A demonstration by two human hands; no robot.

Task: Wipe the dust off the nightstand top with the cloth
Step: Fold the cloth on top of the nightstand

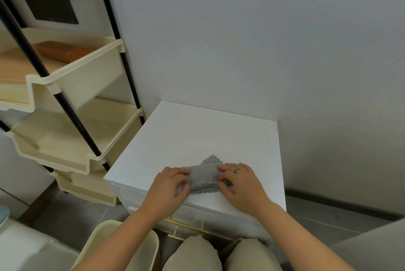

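Observation:
A grey dimpled cloth (pixel 205 177) with scalloped edges lies bunched on the white nightstand top (pixel 197 137), near its front edge. My left hand (pixel 169 187) pinches the cloth's left end between thumb and fingers. My right hand (pixel 241 183), with a green ring on one finger, grips the cloth's right end. Both hands rest on the top, with the cloth stretched between them. The rest of the top behind the cloth is bare white.
A cream tiered shelf rack (pixel 72 99) with black poles stands right against the nightstand's left side. A brown case (pixel 63 51) lies on its upper tray. Grey walls close the back and right. A cream bin (pixel 122 246) stands by my knees. Brass drawer handles (pixel 188 227) show below.

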